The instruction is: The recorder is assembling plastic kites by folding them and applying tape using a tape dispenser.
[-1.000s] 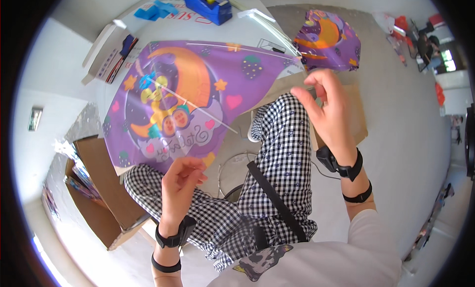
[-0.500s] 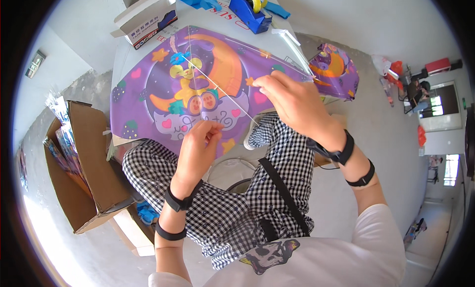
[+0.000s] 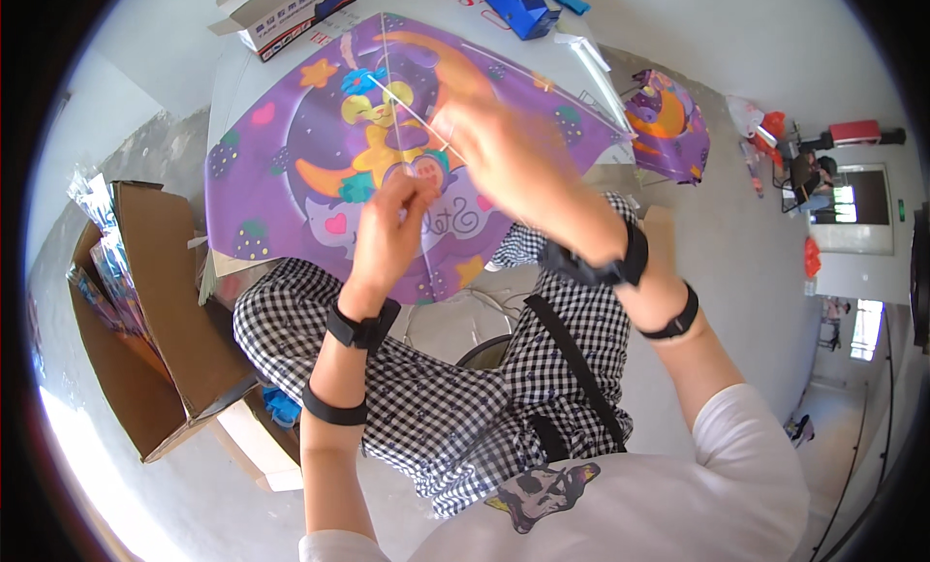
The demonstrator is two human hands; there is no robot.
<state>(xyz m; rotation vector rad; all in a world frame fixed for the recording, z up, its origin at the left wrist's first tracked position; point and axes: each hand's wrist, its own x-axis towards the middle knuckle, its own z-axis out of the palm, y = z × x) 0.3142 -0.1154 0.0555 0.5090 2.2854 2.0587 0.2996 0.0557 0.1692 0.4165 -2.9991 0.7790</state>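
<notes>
A purple kite [image 3: 254, 189] with a cartoon animal and an orange moon lies spread over the table in front of me. A thin white rod [image 3: 412, 107] crosses its middle at a slant, and a pale line runs down its centre. My left hand [image 3: 389, 223] is over the kite's lower middle, its fingers closed in a pinch; whatever they hold is too small to make out. Motion smears my right hand [image 3: 484, 140], which is over the moon print next to the lower end of the rod. Its fingers cannot be read clearly.
At the table's far side are an open carton [image 3: 291, 15] and a blue tape dispenser [image 3: 523, 8]. Another purple kite piece [image 3: 664, 126] hangs at the right corner. A cardboard box [image 3: 179, 291] with wrapped packs stands at my left. My checkered knees flank a round stool-like rim.
My right hand has swung left and slightly up, toward the rod. My left hand has risen a little, still pinched. The view has shifted, with the table's far items now higher in the picture.
</notes>
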